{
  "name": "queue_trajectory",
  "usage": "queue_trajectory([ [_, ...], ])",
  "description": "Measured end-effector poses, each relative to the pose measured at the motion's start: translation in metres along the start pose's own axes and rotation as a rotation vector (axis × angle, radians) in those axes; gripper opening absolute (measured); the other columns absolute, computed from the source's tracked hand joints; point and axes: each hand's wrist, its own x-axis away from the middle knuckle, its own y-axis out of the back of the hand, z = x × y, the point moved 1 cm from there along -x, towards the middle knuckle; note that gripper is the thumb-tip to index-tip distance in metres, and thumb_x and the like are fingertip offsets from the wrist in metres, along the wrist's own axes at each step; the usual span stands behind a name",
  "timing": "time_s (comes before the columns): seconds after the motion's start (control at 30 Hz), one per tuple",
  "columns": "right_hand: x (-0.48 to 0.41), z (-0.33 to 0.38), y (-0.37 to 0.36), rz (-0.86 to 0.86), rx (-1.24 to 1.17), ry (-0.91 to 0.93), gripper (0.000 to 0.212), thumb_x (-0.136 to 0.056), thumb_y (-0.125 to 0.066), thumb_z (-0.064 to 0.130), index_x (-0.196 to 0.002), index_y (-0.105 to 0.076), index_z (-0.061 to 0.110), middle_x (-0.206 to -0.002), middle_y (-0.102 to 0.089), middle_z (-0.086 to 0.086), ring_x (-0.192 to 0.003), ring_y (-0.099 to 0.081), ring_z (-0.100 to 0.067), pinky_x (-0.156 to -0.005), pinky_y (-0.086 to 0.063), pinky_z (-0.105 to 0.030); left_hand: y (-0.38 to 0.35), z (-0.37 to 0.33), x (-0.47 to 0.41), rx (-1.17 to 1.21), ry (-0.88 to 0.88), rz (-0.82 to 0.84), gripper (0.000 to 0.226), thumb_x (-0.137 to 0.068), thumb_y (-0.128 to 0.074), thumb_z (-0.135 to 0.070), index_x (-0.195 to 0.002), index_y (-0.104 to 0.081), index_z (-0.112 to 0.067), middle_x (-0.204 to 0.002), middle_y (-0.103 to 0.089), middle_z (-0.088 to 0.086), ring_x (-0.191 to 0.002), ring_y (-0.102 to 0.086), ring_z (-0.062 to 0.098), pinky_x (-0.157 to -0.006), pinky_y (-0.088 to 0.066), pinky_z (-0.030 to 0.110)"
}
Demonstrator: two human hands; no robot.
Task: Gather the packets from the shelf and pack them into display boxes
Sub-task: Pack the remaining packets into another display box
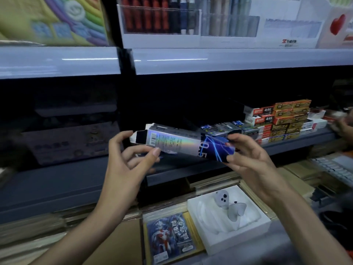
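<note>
Holographic silver-blue cardboard box, flap open, is held clear of the grey shelf edge. Right hand grips its blue end; left hand pinches its open end.

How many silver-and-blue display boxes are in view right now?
1: the display box, held before the shelf, left hand at its open flap end, right hand gripping its blue end. The dark shelf may hide more.

A stationery shop: pen racks up top, stacked boxed stock on the shelf, card packs below.
</note>
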Motion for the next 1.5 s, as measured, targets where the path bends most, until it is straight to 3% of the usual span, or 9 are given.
queue_trajectory([
  [0.27,0.020,-0.034,-0.069,0.320,0.590,-0.133,0.075,-0.081,-0.077,-0.014,-0.137,-0.059,0.032,-0.131,-0.050,0.004,-0.115,-0.069,-0.013,-0.105,-0.055,-0.038,0.047,0.015,0.016,0.104,0.055,-0.093,0.058,-0.095,-0.065,-0.019,-0.147,-0.040,-0.031,-0.110,-0.074,0.008,-0.102,-0.075,0.023,-0.080,-0.064,0.037],
  [0.43,0.023,-0.055,-0.103,0.405,0.819,-0.041,0.075,-0.078,-0.086,0.001,-0.138,-0.056,0.035,-0.127,-0.049,0.016,-0.124,-0.057,-0.001,-0.101,-0.048,-0.017,0.084,0.031,0.026,0.129,0.119,-0.185,0.042,-0.094,-0.068,-0.018,-0.134,-0.056,-0.019,-0.116,-0.076,0.005,-0.106,-0.074,0.026,-0.079,-0.064,0.036],
  [0.57,0.027,-0.074,-0.122,0.421,0.949,-0.007,0.083,-0.073,-0.092,0.017,-0.139,-0.050,0.042,-0.131,-0.054,0.021,-0.122,-0.060,-0.006,-0.103,-0.053,-0.034,0.100,0.036,0.029,0.199,0.205,-0.239,0.036,-0.093,-0.070,-0.021,-0.126,-0.059,-0.013,-0.115,-0.076,0.008,-0.111,-0.072,0.026,-0.082,-0.064,0.038],
  [0.77,0.041,-0.070,-0.158,0.657,0.944,-0.276,0.077,-0.076,-0.086,0.053,-0.131,-0.036,0.071,-0.125,-0.046,0.051,-0.115,-0.045,0.029,-0.086,-0.043,-0.001,0.119,0.037,0.038,0.173,0.226,-0.202,0.028,-0.092,-0.070,-0.006,-0.113,-0.051,-0.009,-0.107,-0.077,0.011,-0.100,-0.076,0.027,-0.085,-0.063,0.046],
  [0.9,0.035,-0.083,-0.172,0.570,0.904,-0.174,0.069,-0.082,-0.079,0.056,-0.141,-0.043,0.058,-0.127,-0.059,0.033,-0.123,-0.052,0.013,-0.105,-0.046,-0.023,0.126,0.040,0.046,0.124,0.196,-0.122,0.044,-0.082,-0.074,-0.009,-0.114,-0.044,-0.010,-0.108,-0.077,0.012,-0.097,-0.076,0.032,-0.082,-0.063,0.049],
  [1.03,0.028,-0.093,-0.182,0.555,0.847,-0.150,0.051,-0.087,-0.083,0.027,-0.129,-0.059,0.043,-0.112,-0.071,0.015,-0.106,-0.068,-0.004,-0.095,-0.057,-0.036,0.129,0.042,0.053,0.109,0.190,-0.102,0.049,-0.076,-0.077,-0.014,-0.113,-0.045,-0.009,-0.109,-0.077,0.012,-0.096,-0.076,0.034,-0.082,-0.063,0.053],
  [1.27,0.021,-0.101,-0.192,0.514,0.793,-0.139,0.060,-0.085,-0.084,0.015,-0.131,-0.056,0.041,-0.104,-0.069,0.010,-0.100,-0.068,-0.008,-0.089,-0.060,-0.036,0.133,0.040,0.053,0.143,0.115,-0.143,0.048,-0.077,-0.076,-0.004,-0.112,-0.045,-0.001,-0.107,-0.077,0.010,-0.100,-0.076,0.028,-0.074,-0.064,0.039],
  [1.4,0.026,-0.095,-0.201,0.416,0.905,0.130,0.086,-0.088,-0.081,0.021,-0.148,-0.032,0.057,-0.117,-0.061,0.022,-0.114,-0.062,-0.002,-0.093,-0.057,-0.028,0.132,0.041,0.053,0.008,0.059,-0.093,0.043,-0.079,-0.078,-0.003,-0.110,-0.048,-0.004,-0.107,-0.076,0.004,-0.097,-0.076,0.022,-0.076,-0.065,0.041],
  [1.5,0.029,-0.083,-0.204,0.438,1.049,0.413,0.076,-0.094,-0.073,0.021,-0.152,-0.035,0.050,-0.128,-0.054,0.021,-0.109,-0.063,-0.008,-0.086,-0.058,-0.032,0.133,0.041,0.055,-0.168,-0.017,-0.053,0.041,-0.079,-0.083,-0.014,-0.109,-0.054,-0.013,-0.103,-0.074,-0.001,-0.096,-0.076,0.020,-0.078,-0.063,0.034],
])
